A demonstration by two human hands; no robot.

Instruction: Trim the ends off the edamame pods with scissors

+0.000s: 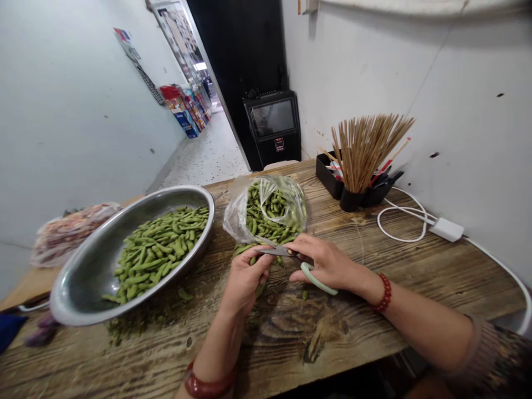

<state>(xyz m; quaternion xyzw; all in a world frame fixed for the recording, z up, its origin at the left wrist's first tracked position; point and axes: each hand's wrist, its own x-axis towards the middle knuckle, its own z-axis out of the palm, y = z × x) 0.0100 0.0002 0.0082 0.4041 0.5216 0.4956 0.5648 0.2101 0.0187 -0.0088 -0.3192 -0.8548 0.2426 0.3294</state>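
Note:
My right hand (320,257) grips a pair of scissors (313,279) with pale green handles, its blades pointing left across my left fingertips. Pinched in my left hand (247,277) is an edamame pod (260,289), mostly covered by the fingers. Just beyond both hands sits a clear plastic bag (235,213) with green edamame pods (274,202) inside, and a few pods spill out at its near side. To the left, a large steel bowl (89,271) holds a heap of pods (155,249).
Trimmings (137,324) lie below the bowl's rim. A black organizer (328,174) with wooden skewers (366,152) stands at the back right, near a white adapter (446,229) and cable. Behind the bowl rests a filled plastic bag (70,233). A wall borders the wooden table (332,327) on the right.

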